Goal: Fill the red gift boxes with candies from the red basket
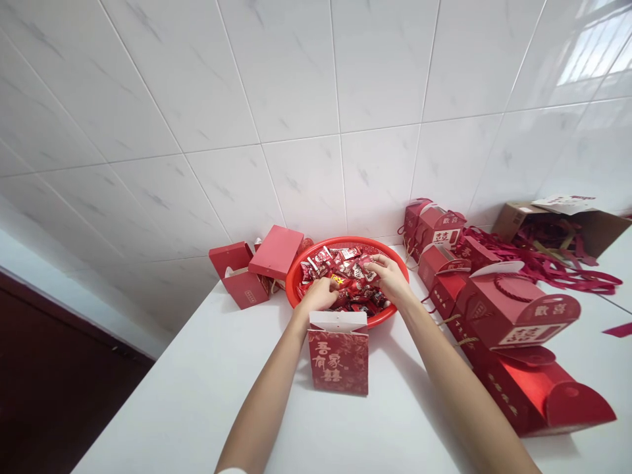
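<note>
A red plastic basket full of small wrapped candies stands against the tiled wall. Over its near left part, my left hand reaches in with fingers curled down among the candies; what they grip is hidden. At the right side of the basket, my right hand pinches a wrapped candy between thumb and fingers. Between my forearms, just in front of the basket, an upright red gift box with gold characters has its top flap raised.
Several red gift boxes with cord handles line the right side. Behind them lie dark pink ribbons and an open cardboard box. Two more red boxes stand left of the basket. The white table ends at the left.
</note>
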Action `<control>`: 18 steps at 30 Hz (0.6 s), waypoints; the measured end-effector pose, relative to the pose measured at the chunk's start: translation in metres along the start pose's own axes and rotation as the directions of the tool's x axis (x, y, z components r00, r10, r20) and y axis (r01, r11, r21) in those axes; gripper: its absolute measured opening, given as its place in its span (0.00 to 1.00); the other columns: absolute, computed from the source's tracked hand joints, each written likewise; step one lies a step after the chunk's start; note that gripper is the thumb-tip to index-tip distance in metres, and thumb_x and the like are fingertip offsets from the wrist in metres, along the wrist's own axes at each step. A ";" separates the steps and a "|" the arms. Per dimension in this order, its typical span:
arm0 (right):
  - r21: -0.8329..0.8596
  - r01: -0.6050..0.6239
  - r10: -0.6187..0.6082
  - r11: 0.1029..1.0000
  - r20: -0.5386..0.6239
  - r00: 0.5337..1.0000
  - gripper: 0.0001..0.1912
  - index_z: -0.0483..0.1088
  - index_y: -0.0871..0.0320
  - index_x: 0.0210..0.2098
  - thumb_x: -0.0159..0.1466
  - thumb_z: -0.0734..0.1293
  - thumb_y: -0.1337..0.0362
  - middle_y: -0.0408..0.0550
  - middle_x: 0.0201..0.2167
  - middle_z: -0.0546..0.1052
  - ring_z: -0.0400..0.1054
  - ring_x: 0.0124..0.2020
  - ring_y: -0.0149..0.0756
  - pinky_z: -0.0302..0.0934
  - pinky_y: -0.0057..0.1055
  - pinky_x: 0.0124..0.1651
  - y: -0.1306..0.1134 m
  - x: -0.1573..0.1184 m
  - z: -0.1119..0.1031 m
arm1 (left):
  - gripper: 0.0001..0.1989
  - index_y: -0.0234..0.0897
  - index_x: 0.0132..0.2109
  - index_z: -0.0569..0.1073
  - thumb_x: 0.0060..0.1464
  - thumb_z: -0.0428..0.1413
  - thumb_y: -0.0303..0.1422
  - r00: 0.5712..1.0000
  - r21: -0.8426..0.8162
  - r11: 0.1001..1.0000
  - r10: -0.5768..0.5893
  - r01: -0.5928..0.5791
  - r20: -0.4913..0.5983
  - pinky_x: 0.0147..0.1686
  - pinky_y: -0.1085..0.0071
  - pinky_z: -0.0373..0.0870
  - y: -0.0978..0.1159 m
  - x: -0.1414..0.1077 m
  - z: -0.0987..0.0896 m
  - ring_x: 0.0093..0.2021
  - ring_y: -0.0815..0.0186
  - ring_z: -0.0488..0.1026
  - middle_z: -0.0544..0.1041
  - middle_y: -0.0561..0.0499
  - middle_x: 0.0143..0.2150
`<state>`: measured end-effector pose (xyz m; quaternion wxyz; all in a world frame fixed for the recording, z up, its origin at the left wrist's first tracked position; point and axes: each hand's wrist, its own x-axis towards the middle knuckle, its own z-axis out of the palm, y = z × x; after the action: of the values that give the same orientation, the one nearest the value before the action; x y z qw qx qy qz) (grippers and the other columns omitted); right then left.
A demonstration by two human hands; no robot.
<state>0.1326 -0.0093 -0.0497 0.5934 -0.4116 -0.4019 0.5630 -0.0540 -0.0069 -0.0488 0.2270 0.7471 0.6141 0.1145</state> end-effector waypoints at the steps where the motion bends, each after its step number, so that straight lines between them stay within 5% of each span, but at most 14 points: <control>1: -0.006 0.002 -0.002 1.000 -0.004 1.000 0.17 0.68 0.54 0.28 0.41 0.75 0.58 0.41 0.28 0.72 0.66 0.29 0.34 0.60 0.29 0.27 0.000 0.000 0.000 | 0.12 0.34 0.44 0.82 0.56 0.55 0.25 1.000 0.001 1.000 0.001 -0.001 0.020 0.48 0.70 0.70 0.000 0.000 0.000 0.49 0.57 0.79 0.84 0.43 0.47; 8: 0.014 -0.005 0.005 1.000 -0.022 1.000 0.17 0.69 0.55 0.27 0.40 0.76 0.58 0.41 0.27 0.73 0.65 0.29 0.33 0.60 0.28 0.27 -0.002 -0.002 0.001 | 0.13 0.33 0.34 0.82 0.55 0.52 0.25 0.994 0.029 0.999 -0.017 0.014 0.110 0.38 0.73 0.71 0.008 -0.004 -0.005 0.39 0.60 0.81 0.85 0.45 0.36; 18: -0.025 -0.004 0.002 1.000 -0.040 0.999 0.16 0.69 0.55 0.27 0.41 0.75 0.58 0.43 0.29 0.74 0.66 0.32 0.35 0.60 0.28 0.28 -0.005 -0.004 0.002 | 0.19 0.34 0.41 0.82 0.47 0.52 0.16 0.978 0.139 0.990 -0.005 -0.025 0.207 0.44 0.74 0.70 -0.005 0.003 0.003 0.47 0.60 0.80 0.84 0.43 0.43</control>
<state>0.1323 -0.0136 -0.0447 0.5952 -0.4309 -0.3965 0.5504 -0.0564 -0.0041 -0.0546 0.2358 0.7722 0.5900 -0.0062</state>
